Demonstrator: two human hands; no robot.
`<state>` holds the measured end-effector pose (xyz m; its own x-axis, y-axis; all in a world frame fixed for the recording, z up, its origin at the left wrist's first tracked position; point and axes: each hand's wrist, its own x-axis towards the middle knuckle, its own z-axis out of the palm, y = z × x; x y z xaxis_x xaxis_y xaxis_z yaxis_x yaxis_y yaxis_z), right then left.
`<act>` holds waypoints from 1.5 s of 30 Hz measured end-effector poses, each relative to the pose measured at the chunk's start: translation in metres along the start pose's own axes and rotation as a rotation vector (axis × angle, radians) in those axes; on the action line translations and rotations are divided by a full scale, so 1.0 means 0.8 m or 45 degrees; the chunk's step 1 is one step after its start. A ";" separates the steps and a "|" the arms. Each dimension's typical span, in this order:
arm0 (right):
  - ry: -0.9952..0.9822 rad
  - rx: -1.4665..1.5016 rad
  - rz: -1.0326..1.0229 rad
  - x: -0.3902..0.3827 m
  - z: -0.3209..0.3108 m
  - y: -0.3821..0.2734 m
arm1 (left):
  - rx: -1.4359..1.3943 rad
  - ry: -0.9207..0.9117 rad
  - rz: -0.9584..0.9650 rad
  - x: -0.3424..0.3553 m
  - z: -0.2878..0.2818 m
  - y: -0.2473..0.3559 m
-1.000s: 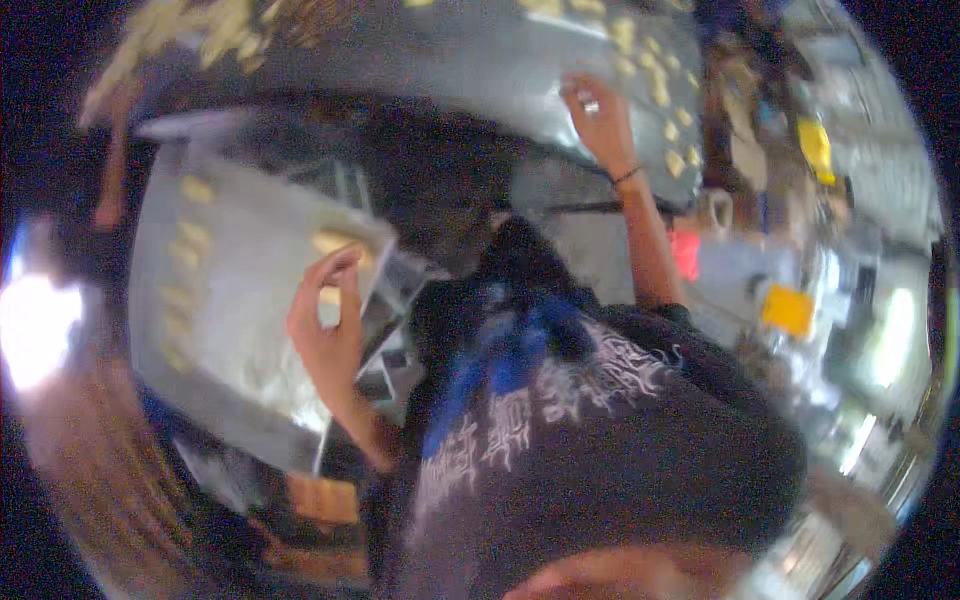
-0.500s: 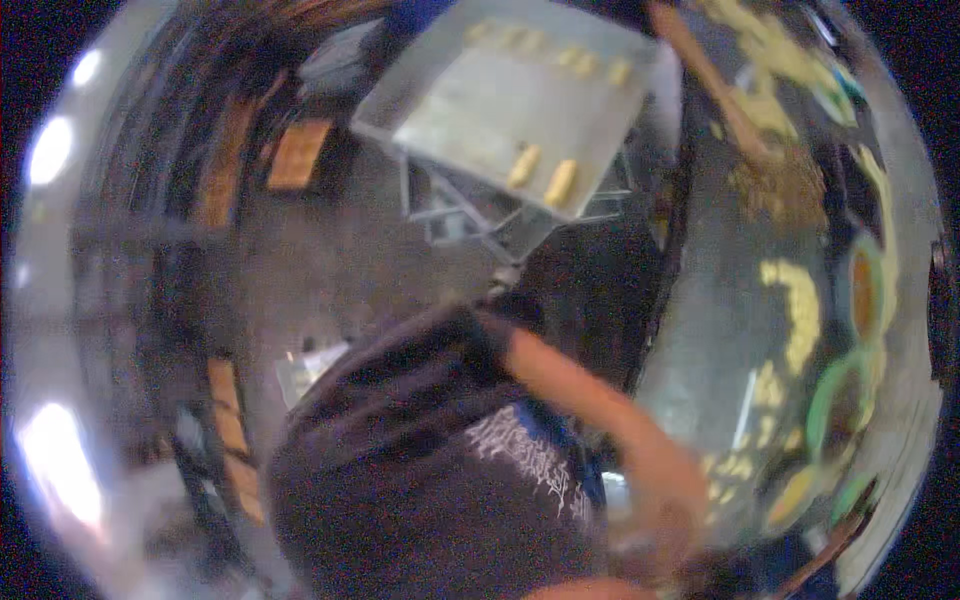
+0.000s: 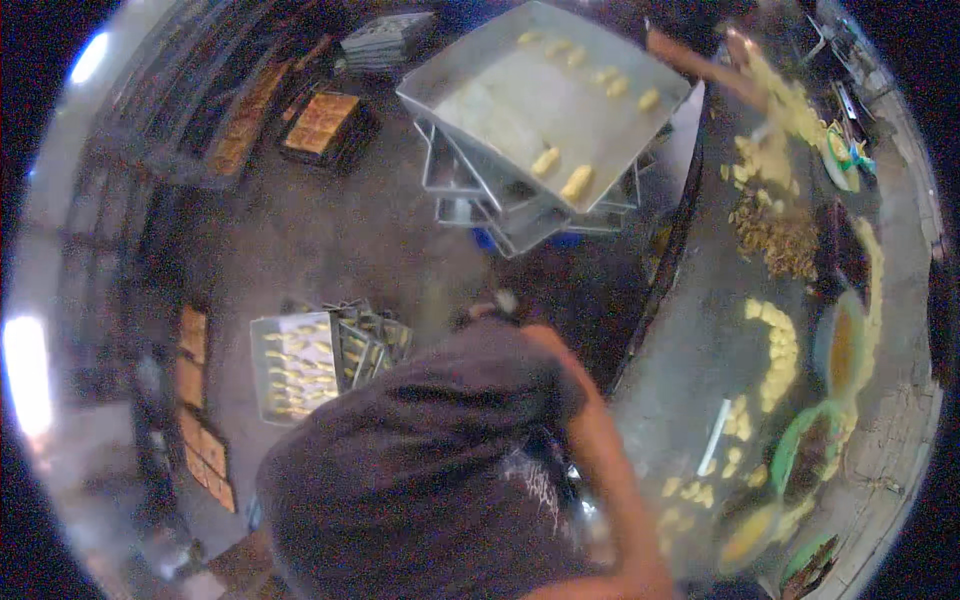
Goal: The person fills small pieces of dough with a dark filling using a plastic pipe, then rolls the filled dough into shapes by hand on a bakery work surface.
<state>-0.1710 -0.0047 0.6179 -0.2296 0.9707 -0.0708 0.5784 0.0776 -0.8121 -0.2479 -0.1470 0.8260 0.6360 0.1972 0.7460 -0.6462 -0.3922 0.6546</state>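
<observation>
A dark sleeve fills the lower middle of the head view. From it a bare forearm bends back to the lower edge, apparently my left arm. My left hand (image 3: 635, 582) is blurred and cut off there, so its fingers and anything in them are hidden. My right hand does not show. Ahead, a large square metal tray (image 3: 490, 125) tops a stack of skewed trays. Two pale dough pieces (image 3: 577, 183) lie near its closest corner, with several more along the far side. Neither hand is seen touching the trays.
To the right, a long grey table (image 3: 655, 400) bears dough pieces (image 3: 780, 345), a brown heap (image 3: 775, 235), a white stick (image 3: 714, 437) and green-rimmed bowls (image 3: 790, 450). At left are a filled tray (image 3: 258, 370), brown baked slabs (image 3: 205, 460) and dark racks (image 3: 110, 220).
The view has turned and steadied. The tray stack sits slightly further right, and the filled tray at left shows more fully. My hand has dropped towards the lower edge.
</observation>
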 end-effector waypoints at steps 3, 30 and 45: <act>0.054 0.086 0.057 -0.033 0.016 -0.009 | -0.092 -0.027 0.017 -0.032 0.004 0.035; -0.081 0.941 -0.182 0.081 0.184 -0.258 | 0.603 0.625 -0.564 -0.382 -0.350 0.173; -0.081 0.637 -0.270 0.029 0.205 -0.314 | 0.880 1.595 -0.701 -0.375 -0.268 0.152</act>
<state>-0.4500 -0.0392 0.7257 -0.3564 0.9287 0.1025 0.0747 0.1376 -0.9877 -0.6083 -0.0612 0.7078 -0.2589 0.9213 0.2901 0.0853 -0.2774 0.9570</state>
